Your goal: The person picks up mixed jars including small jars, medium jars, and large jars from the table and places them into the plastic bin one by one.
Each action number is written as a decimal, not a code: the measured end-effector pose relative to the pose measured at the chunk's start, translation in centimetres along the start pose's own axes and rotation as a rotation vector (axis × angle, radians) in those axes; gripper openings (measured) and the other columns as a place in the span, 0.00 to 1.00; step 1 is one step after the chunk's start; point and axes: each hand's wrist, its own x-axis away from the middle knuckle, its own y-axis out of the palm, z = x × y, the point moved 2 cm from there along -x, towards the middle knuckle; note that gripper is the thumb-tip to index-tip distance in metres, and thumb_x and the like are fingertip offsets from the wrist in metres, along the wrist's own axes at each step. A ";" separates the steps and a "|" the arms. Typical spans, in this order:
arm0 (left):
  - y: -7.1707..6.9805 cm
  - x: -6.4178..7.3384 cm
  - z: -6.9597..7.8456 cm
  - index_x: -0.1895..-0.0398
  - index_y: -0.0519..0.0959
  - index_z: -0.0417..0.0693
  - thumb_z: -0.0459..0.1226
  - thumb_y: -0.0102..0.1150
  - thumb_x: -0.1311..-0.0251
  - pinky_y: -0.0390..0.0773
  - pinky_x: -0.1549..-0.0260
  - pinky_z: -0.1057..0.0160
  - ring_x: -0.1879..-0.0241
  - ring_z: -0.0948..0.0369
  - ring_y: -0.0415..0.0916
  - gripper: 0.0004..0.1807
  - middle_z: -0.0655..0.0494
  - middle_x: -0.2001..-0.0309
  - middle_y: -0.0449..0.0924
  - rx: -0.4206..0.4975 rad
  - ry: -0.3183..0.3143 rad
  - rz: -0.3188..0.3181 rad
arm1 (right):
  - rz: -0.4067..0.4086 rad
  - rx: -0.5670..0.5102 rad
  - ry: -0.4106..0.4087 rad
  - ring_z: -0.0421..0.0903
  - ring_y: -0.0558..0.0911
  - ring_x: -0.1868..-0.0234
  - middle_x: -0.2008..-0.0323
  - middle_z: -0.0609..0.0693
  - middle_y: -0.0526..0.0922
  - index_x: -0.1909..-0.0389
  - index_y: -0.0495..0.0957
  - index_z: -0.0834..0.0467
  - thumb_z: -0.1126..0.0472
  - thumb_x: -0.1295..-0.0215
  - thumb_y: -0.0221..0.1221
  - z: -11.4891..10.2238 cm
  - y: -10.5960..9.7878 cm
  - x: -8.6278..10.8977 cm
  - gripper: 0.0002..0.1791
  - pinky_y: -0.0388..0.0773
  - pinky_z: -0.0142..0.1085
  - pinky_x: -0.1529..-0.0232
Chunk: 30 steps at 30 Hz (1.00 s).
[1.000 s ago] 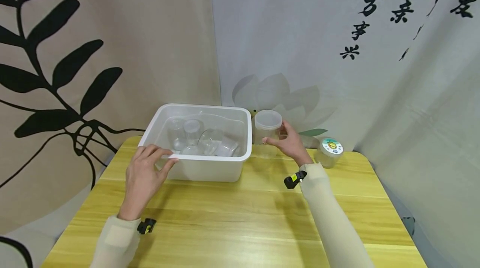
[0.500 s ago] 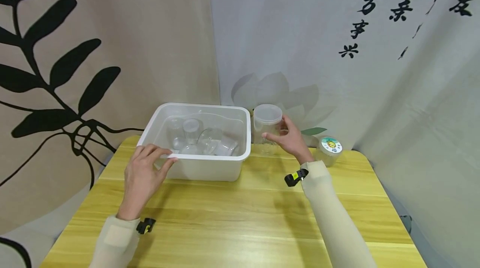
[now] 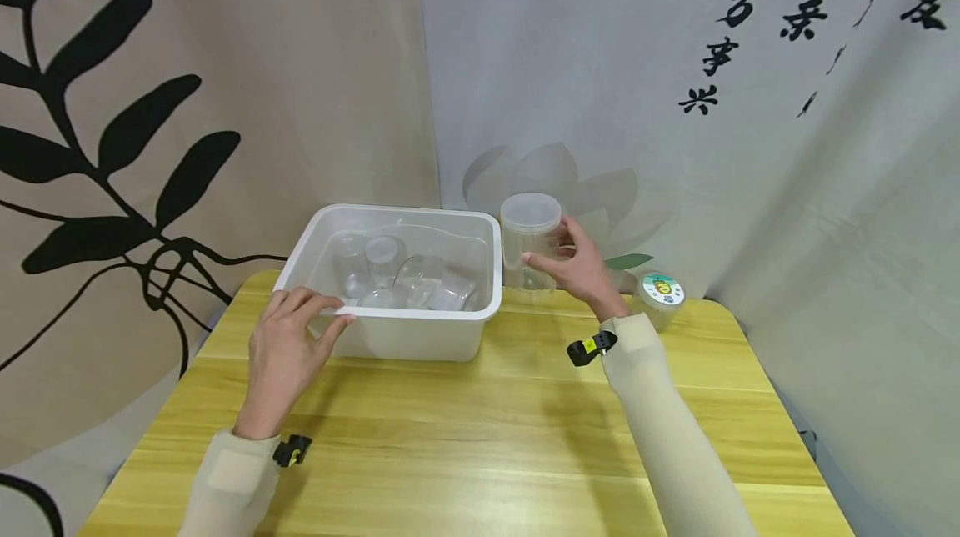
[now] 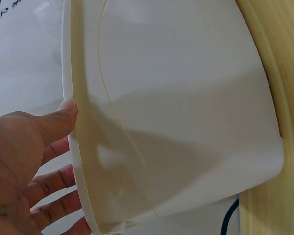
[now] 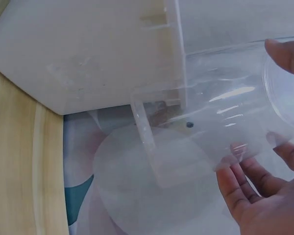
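Observation:
In the head view my left hand (image 3: 288, 353) pinches the near rim of a white plastic tub (image 3: 405, 338). The left wrist view shows the thumb outside that rim and the other fingers on its far side. My right hand (image 3: 579, 266) holds a clear plastic jar (image 3: 529, 245) with a whitish top, upright just right of the tub. In the right wrist view, thumb and fingers curl around the jar (image 5: 220, 107), whose lower end is beside the tub's rim. Several clear containers (image 3: 417, 280) lie and stand inside the tub.
Another clear jar (image 3: 658, 299) with a printed sticker on its lid stands near the table's back right corner. The wooden table (image 3: 450, 437) meets a printed curtain (image 3: 585, 62) at its back edge.
My right hand has raised the jar from table level to around the height of the tub's rim. My left hand stays on the rim.

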 end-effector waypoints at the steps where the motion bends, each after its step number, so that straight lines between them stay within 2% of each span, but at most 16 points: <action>1: 0.0 0.0 0.0 0.63 0.88 0.45 0.40 0.81 0.51 0.78 0.62 0.50 0.60 0.49 0.75 0.15 0.49 0.61 0.85 0.001 0.000 0.000 | 0.001 -0.004 -0.002 0.57 0.74 0.38 0.37 0.53 0.73 0.23 0.60 0.38 0.38 0.46 0.75 -0.2 0.0 0.0 0.51 0.72 0.56 0.36; 8: -0.1 -0.1 0.0 0.63 0.88 0.44 0.40 0.81 0.51 0.78 0.63 0.50 0.61 0.49 0.75 0.15 0.49 0.62 0.85 0.006 0.001 0.003 | 0.017 0.015 -0.014 0.55 0.73 0.39 0.38 0.52 0.73 0.22 0.59 0.41 0.38 0.45 0.74 -1.5 -0.4 0.0 0.52 0.72 0.54 0.37; 14: -0.1 -0.1 0.0 0.63 0.88 0.44 0.40 0.81 0.51 0.77 0.63 0.50 0.61 0.50 0.75 0.15 0.49 0.62 0.85 0.010 0.005 0.006 | 0.027 0.035 -0.029 0.54 0.73 0.40 0.38 0.50 0.74 0.24 0.60 0.37 0.38 0.44 0.73 -2.7 -0.4 -0.1 0.49 0.73 0.54 0.38; 24: -0.1 0.0 0.0 0.63 0.88 0.45 0.40 0.81 0.51 0.77 0.63 0.50 0.61 0.49 0.75 0.15 0.49 0.61 0.85 0.010 0.012 0.010 | 0.019 0.056 -0.066 0.53 0.73 0.39 0.36 0.50 0.74 0.24 0.60 0.33 0.36 0.47 0.74 -4.7 -0.3 -0.3 0.50 0.74 0.55 0.38; 30: -0.2 0.0 0.1 0.63 0.88 0.45 0.40 0.81 0.52 0.77 0.63 0.50 0.61 0.50 0.75 0.15 0.49 0.61 0.85 0.015 0.012 0.014 | 0.017 0.083 -0.076 0.54 0.73 0.38 0.36 0.49 0.74 0.24 0.61 0.33 0.35 0.47 0.74 -5.9 -0.4 -0.6 0.50 0.74 0.56 0.39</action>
